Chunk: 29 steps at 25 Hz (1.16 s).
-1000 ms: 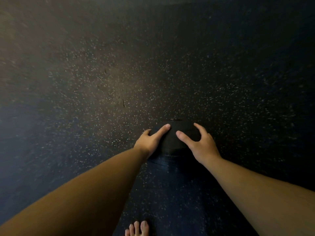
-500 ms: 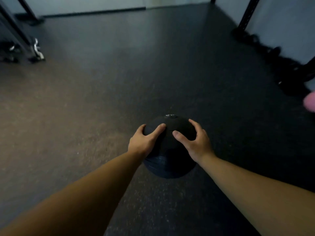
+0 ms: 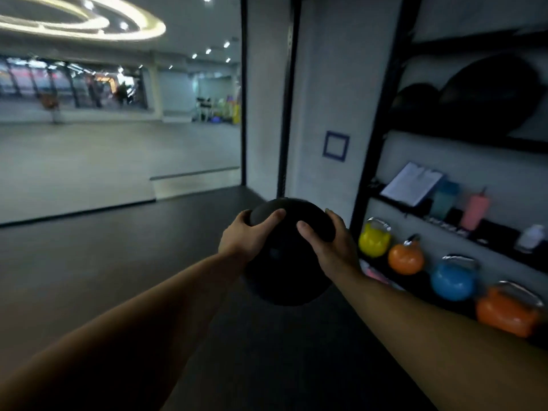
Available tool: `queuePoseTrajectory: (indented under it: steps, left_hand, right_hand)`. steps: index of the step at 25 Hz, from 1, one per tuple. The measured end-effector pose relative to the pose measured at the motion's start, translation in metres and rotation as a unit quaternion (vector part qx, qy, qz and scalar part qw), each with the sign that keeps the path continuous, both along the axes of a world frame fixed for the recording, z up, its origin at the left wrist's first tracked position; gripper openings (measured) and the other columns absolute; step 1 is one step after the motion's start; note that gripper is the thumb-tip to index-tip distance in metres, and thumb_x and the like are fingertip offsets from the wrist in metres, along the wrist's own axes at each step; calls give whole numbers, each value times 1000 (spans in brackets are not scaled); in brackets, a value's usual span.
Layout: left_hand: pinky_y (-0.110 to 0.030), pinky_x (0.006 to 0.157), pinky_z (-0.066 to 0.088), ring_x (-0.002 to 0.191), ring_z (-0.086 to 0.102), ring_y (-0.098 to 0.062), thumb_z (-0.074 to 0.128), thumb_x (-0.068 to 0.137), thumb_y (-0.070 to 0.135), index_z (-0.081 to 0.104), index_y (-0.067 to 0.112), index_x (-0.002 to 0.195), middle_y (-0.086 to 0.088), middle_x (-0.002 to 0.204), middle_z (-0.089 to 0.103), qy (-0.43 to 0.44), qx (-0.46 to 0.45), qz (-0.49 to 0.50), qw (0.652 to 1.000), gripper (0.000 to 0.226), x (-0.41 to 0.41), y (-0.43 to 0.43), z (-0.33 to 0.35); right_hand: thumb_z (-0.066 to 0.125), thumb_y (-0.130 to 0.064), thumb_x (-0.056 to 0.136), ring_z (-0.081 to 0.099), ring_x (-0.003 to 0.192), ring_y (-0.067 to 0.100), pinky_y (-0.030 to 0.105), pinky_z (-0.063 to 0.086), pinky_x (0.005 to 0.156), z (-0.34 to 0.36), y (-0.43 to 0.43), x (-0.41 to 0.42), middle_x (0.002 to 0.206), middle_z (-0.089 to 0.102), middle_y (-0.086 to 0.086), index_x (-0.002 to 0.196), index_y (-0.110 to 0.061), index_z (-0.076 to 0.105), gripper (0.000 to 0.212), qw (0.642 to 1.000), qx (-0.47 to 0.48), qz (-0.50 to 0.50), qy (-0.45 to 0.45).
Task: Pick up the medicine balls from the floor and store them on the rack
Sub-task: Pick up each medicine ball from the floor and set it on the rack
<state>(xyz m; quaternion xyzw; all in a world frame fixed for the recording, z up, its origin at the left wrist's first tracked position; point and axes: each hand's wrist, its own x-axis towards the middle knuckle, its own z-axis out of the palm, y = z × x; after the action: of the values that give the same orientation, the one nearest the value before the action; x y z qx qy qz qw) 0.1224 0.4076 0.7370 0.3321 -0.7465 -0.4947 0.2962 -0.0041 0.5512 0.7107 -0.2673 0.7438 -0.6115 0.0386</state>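
Note:
I hold a black medicine ball (image 3: pixel 289 262) in front of me, well above the dark floor. My left hand (image 3: pixel 247 238) grips its left side and my right hand (image 3: pixel 329 244) grips its right side, thumbs on top. A black metal rack (image 3: pixel 382 114) stands at the right, just beyond the ball. Two large black balls (image 3: pixel 486 96) rest on its upper shelf.
Several coloured kettlebells (image 3: pixel 404 258) sit on the rack's low shelf. A clipboard (image 3: pixel 412 182), cups and a bottle stand on the middle shelf. A white wall with a blue frame (image 3: pixel 335 145) lies ahead; a large mirror (image 3: pixel 118 114) is at the left.
The ball has come up off the floor in both hands. My view has swung up from the floor to the wall, mirror and rack.

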Motion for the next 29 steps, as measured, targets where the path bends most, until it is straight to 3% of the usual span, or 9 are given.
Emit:
queuePoseTrajectory:
  steps: [2,7,11,13,17,20,24,27,29]
  left_hand:
    - [-44,107,56,123,70,-31,60,52,99,63,27,147,-7,139,72,36,-18,-53,998,119,-37,47,70]
    - [-41,95,60,103,74,-24,70,52,94,70,34,123,1,114,77,128,-27,-159,978,93,-130,162,196]
    - [-48,101,60,111,73,-30,73,48,96,69,29,134,-4,124,76,185,-22,-206,961,110,-216,252,254]
    - [-48,99,61,112,73,-30,73,45,100,63,29,146,-5,131,74,198,-20,-230,953,124,-259,292,270]
    - [-29,71,56,87,66,-13,71,48,100,60,36,149,2,123,68,199,-15,-260,945,121,-345,352,287]
    - [-37,90,60,102,72,-24,69,47,101,62,36,146,-1,126,71,193,-22,-285,939,118,-412,379,305]
    - [-32,80,57,101,71,-20,68,48,101,68,40,137,3,124,74,240,-49,-349,904,108,-503,413,345]
    - [-26,74,52,93,65,-9,66,51,102,65,41,139,9,122,68,281,-74,-395,872,107,-559,445,385]
    - [-25,70,48,94,64,-12,66,50,101,64,39,141,9,121,66,295,-77,-426,852,110,-587,473,409]
  right_hand:
    - [68,-91,52,55,135,22,41,45,112,70,57,-25,150,56,0,154,-39,44,117,998,-28,-49,32]
    - [68,-91,50,53,135,20,35,42,113,205,193,-85,150,51,2,154,-38,44,119,981,-67,-134,125]
    - [70,-91,49,53,135,23,35,46,108,273,292,-147,152,45,2,155,-41,42,121,968,-68,-172,171]
    - [68,-93,48,52,135,25,34,45,106,290,336,-181,151,44,4,156,-40,41,123,960,-63,-199,188]
    - [71,-91,50,52,135,28,45,47,112,303,399,-251,153,42,4,157,-41,38,122,953,-68,-229,187]
    - [72,-90,52,53,135,27,45,47,112,315,427,-304,154,44,3,157,-39,38,121,945,-75,-260,183]
    - [73,-90,53,55,132,25,48,50,110,348,459,-372,151,48,4,156,-37,41,120,913,-100,-324,228]
    - [73,-89,57,56,130,23,44,51,108,375,486,-411,150,49,3,157,-34,41,119,878,-115,-381,266]
    - [74,-89,58,57,128,22,40,52,106,396,511,-428,149,50,3,156,-33,42,118,856,-122,-413,287]
